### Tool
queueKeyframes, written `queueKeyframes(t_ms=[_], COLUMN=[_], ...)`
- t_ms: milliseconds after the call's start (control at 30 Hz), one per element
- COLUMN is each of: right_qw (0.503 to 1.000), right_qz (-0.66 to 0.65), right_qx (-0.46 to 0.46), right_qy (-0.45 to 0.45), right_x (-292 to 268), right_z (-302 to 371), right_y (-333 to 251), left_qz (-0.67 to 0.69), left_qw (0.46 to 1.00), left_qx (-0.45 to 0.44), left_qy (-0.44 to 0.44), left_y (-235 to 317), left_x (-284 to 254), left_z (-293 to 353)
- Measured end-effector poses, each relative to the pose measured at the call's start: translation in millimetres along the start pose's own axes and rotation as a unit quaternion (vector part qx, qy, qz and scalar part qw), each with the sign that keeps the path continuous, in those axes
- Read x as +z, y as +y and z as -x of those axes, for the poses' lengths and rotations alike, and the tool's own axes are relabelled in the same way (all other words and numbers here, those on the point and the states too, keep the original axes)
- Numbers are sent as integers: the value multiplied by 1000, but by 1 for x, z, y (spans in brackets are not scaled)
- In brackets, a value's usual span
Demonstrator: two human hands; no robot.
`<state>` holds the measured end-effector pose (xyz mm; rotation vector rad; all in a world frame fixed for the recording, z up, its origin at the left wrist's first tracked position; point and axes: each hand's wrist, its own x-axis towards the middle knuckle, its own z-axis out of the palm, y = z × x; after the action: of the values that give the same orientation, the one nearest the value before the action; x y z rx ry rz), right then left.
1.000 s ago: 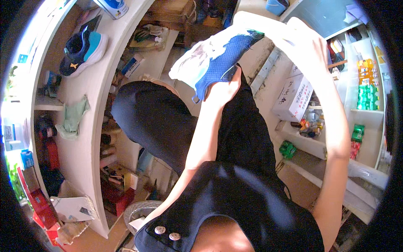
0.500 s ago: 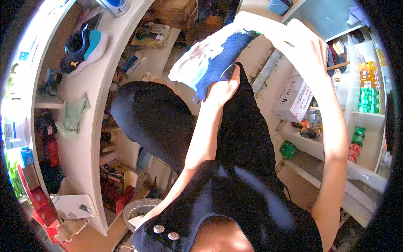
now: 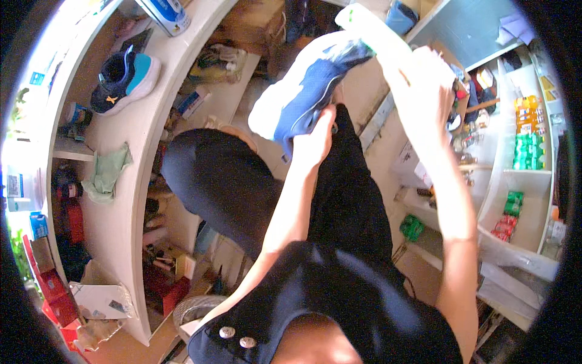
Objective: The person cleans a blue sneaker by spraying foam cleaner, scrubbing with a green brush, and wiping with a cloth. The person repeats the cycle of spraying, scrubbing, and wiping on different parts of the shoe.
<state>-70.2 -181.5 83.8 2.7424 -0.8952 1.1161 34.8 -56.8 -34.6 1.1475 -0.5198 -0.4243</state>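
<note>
A blue and white sneaker (image 3: 303, 97) is held up in front of me, sole side turned left. My left hand (image 3: 314, 142) grips its lower end from below. Higher up and to the right, my right hand (image 3: 424, 82) is closed on a white cloth (image 3: 370, 27) that lies against the sneaker's upper end. My black-trousered knees sit below the sneaker.
A curved white shelf (image 3: 130, 200) runs down the left, carrying a matching dark blue and teal sneaker (image 3: 124, 79), a green rag (image 3: 106, 173) and a can (image 3: 167, 12). White shelves (image 3: 515, 182) with green and orange bottles stand at right. A basket (image 3: 194, 309) sits on the floor.
The sneaker has turned and shifted slightly right and up in my hands. My right hand with the white cloth has moved along its upper end.
</note>
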Motion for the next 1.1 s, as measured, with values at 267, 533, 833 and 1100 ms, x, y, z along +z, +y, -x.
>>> queueKeyframes(t_ms=[267, 533, 833, 1100], right_qw=[989, 989, 991, 994], right_qz=[-135, -72, -123, -102], right_qx=[38, 119, 6, 48], right_qy=[-39, -44, -44, 8], right_x=[14, 22, 20, 40], right_z=[16, -9, 16, 7], right_y=[-35, -16, -37, -25], left_qz=[-44, -1, 231, 199], left_qw=[998, 999, 969, 973], left_qx=[-44, -47, -88, -117], left_qy=[-10, 0, 21, -1], left_y=[5, 4, -9, 5], left_x=[-3, -1, 5, 6], left_z=[1, -2, -7, -9])
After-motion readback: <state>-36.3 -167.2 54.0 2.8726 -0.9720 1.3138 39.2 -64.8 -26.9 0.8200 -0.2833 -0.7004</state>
